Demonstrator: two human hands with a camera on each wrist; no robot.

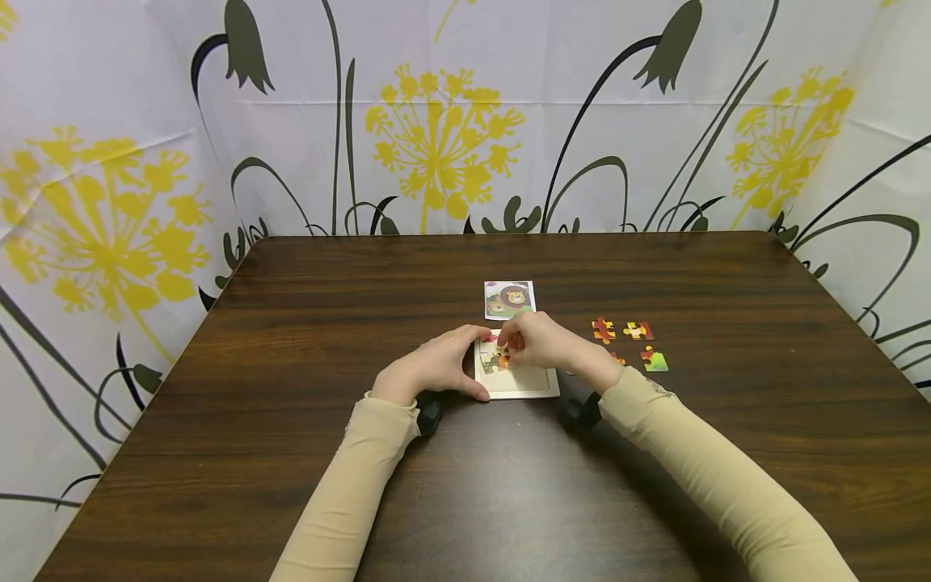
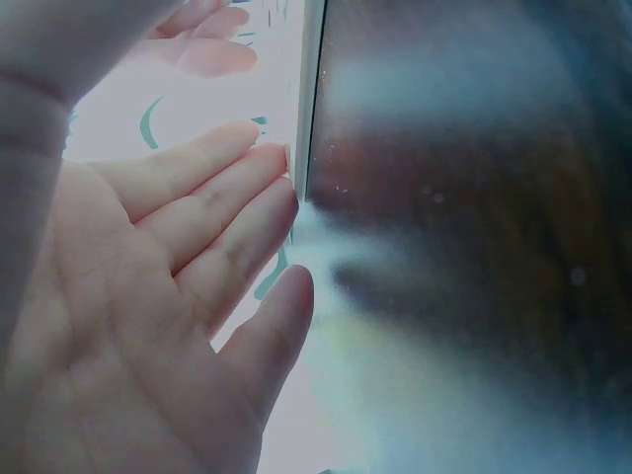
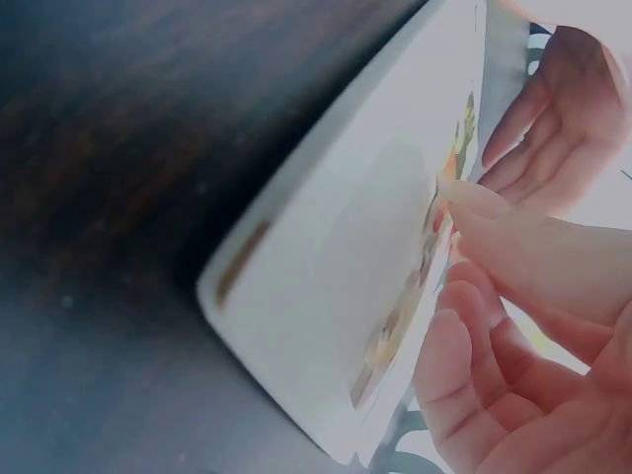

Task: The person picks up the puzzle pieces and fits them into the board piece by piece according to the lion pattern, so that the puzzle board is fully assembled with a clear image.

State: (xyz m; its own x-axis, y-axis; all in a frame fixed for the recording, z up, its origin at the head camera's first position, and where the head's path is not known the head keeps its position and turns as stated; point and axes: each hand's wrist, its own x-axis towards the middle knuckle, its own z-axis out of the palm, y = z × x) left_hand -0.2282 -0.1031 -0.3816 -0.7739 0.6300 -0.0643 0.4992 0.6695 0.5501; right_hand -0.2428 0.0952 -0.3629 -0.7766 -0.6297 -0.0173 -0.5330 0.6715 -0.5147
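Note:
A pale wooden puzzle tray (image 1: 527, 384) lies on the table, with joined puzzle pieces (image 1: 490, 362) in its left part. My right hand (image 1: 538, 339) is over the tray, pinching a puzzle piece (image 1: 503, 361) against the joined ones; the fingers hide part of it. In the right wrist view, the thumb (image 3: 513, 232) and fingertips meet at the pieces along the tray's far side. My left hand (image 1: 432, 368) rests at the tray's left edge, thumb near the front corner and index finger near the back one. The left wrist view shows its other fingers (image 2: 217, 217) extended.
Several loose puzzle pieces (image 1: 638, 331) lie right of the tray, partly behind the right forearm. A picture card (image 1: 509, 299) with lions lies just behind the tray. The dark wooden table (image 1: 327, 283) ends at a flower-patterned curtain (image 1: 436, 121).

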